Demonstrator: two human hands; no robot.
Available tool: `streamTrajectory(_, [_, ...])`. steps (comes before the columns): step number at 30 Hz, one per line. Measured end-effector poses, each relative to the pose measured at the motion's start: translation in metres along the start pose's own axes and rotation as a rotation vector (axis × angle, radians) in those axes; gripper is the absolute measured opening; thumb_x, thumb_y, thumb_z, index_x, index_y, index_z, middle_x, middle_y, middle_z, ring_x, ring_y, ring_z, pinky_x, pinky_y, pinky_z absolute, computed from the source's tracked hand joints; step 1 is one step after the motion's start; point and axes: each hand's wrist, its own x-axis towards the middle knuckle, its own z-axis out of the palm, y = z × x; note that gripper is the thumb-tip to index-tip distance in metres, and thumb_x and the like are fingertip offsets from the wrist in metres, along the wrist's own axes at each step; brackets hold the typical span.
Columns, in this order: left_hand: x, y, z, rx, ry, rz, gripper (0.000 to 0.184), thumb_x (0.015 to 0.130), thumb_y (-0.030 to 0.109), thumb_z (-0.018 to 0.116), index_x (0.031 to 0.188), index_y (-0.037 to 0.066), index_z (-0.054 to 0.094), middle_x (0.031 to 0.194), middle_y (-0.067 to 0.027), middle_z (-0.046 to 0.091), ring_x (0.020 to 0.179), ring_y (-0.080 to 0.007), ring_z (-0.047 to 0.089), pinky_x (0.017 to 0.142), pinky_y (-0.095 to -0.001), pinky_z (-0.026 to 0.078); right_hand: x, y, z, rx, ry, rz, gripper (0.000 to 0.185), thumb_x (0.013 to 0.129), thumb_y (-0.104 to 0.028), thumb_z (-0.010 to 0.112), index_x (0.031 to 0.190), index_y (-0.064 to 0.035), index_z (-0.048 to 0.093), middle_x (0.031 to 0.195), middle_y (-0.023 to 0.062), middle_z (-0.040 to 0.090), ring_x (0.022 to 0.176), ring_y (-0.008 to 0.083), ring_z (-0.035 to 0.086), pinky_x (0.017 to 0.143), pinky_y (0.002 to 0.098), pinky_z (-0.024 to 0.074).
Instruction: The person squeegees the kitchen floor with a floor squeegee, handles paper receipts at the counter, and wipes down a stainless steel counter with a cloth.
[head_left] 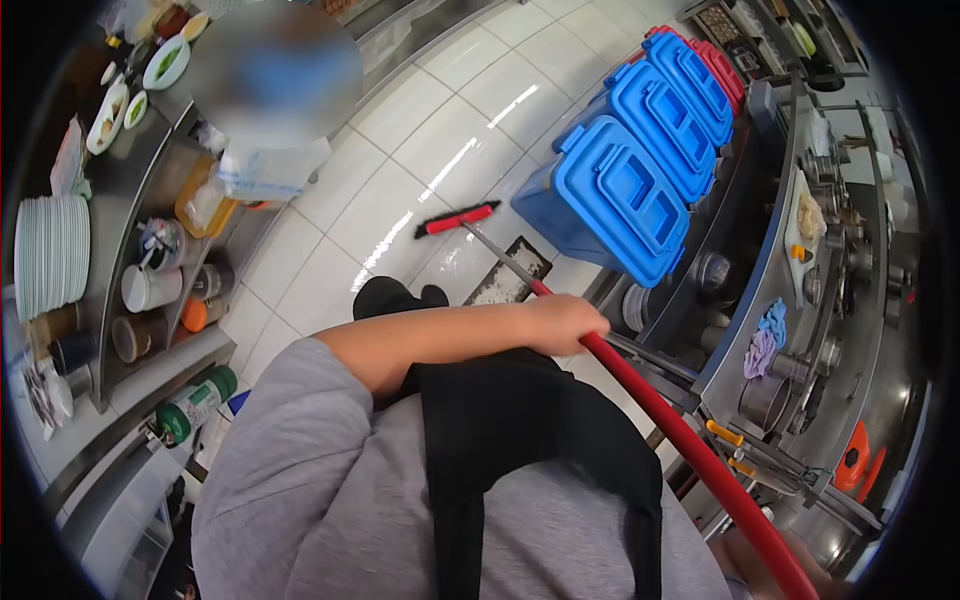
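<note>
Forearm (450, 340) reaching rightward, left hand (566, 325) curls around the red pole (690, 435).

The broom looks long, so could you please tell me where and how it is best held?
Probably by the red handle, from above, closing across its length: it is long and slender and slants up from the brush head. The left hand holds it near its lower end, so the stretch above that hand seems best for a second hold.

The broom (645, 400) looks smooth along its pole (700, 464), rough at its bristles (420, 233). The floor (345, 190) is glossy, the bins (577, 202) smooth plastic, the desk (130, 170) metal, the apron (530, 420) matt cloth.
</note>
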Motion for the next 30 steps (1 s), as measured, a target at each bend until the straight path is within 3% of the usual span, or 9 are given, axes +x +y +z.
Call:
streamTrajectory(5, [-0.011,0.016,-0.058,0.005,0.428,0.136,0.028,0.073,0.025,0.073,0.071,0.01,0.049,0.066,-0.0059,0.051,0.068,-0.0287,0.052,0.068,-0.0374,0.04,-0.014,0.097,-0.006,0.016,0.066,-0.186,0.029,0.093,-0.025,0.058,0.074,-0.0095,0.042,0.046,-0.0065,0.043,0.034,0.0026,0.036,0.038,0.0193,0.0289])
streamTrajectory(7, [-0.018,-0.014,-0.081,0.14,0.571,-0.089,0.033,0.074,0.025,0.073,0.064,0.009,0.046,0.064,-0.006,0.051,0.068,-0.0284,0.052,0.066,-0.0384,0.04,-0.01,0.131,-0.003,-0.085,0.172,-0.153,0.029,0.094,-0.027,0.055,0.074,-0.0102,0.042,0.046,-0.0056,0.041,0.034,0.0047,0.036,0.038,0.0209,0.0308])
streamTrajectory(14, [0.028,-0.18,-0.217,0.326,0.483,0.007,0.038,0.072,0.019,0.075,0.057,0.009,0.042,0.066,-0.0071,0.051,0.067,-0.029,0.051,0.064,-0.0387,0.041,0.032,0.282,-0.019,-0.476,0.51,-0.001,0.029,0.087,-0.017,0.051,0.061,-0.0131,0.039,0.046,-0.0017,0.042,0.035,0.0112,0.04,0.039,0.0251,0.0372])
streamTrajectory(17, [0.088,-0.237,-0.323,0.759,0.429,-0.3,0.023,0.074,0.021,0.073,0.079,0.011,0.053,0.088,-0.005,0.058,0.088,-0.0289,0.056,0.074,-0.0389,0.044,0.038,0.373,-0.072,-0.716,0.533,0.291,0.01,0.083,0.0,0.046,0.074,-0.003,0.047,0.067,0.01,0.054,0.058,0.0202,0.054,0.064,0.0371,0.0466])
streamTrajectory(20, [0.146,-0.268,-0.385,0.813,0.451,-0.478,0.028,0.075,0.022,0.072,0.095,0.014,0.055,0.103,-0.0035,0.058,0.102,-0.0298,0.053,0.086,-0.0405,0.044,0.043,0.477,-0.117,-0.809,0.44,0.217,0.007,0.086,0.002,0.05,0.08,-0.0003,0.051,0.077,0.0148,0.061,0.072,0.0261,0.062,0.085,0.044,0.0487])
streamTrajectory(23, [0.196,-0.247,-0.416,0.52,0.298,-0.078,0.023,0.073,0.02,0.071,0.089,0.012,0.058,0.096,-0.0061,0.061,0.096,-0.0307,0.056,0.091,-0.0419,0.042,0.072,0.438,-0.158,-0.951,0.612,0.247,0.013,0.09,-0.008,0.053,0.08,-0.0001,0.055,0.077,0.0124,0.061,0.074,0.0236,0.061,0.084,0.0447,0.049])
streamTrajectory(25, [0.215,-0.203,-0.396,0.398,0.346,0.29,0.018,0.07,0.017,0.071,0.081,0.008,0.06,0.086,-0.0083,0.061,0.089,-0.0297,0.057,0.084,-0.04,0.044,0.097,0.361,-0.162,-0.719,0.681,0.02,0.025,0.088,-0.019,0.058,0.07,-0.0092,0.044,0.057,0.0027,0.046,0.052,0.0141,0.045,0.06,0.0297,0.0365])
streamTrajectory(28, [0.202,-0.131,-0.339,0.023,0.022,0.334,0.019,0.07,0.022,0.07,0.082,0.01,0.061,0.084,-0.0067,0.06,0.087,-0.0281,0.057,0.076,-0.0396,0.044,0.152,0.276,-0.143,-0.937,0.883,-0.247,0.036,0.089,-0.03,0.052,0.061,-0.0132,0.038,0.043,-0.0071,0.032,0.036,0.0055,0.026,0.042,0.0233,0.021])
streamTrajectory(30, [0.183,-0.121,-0.289,-0.181,-0.201,0.251,0.02,0.071,0.024,0.07,0.075,0.009,0.057,0.075,-0.0073,0.059,0.075,-0.0284,0.059,0.063,-0.0409,0.044,0.168,0.262,-0.138,-0.861,0.804,-0.164,0.035,0.09,-0.029,0.052,0.063,-0.013,0.039,0.045,-0.006,0.034,0.036,0.0066,0.029,0.041,0.0234,0.0245])
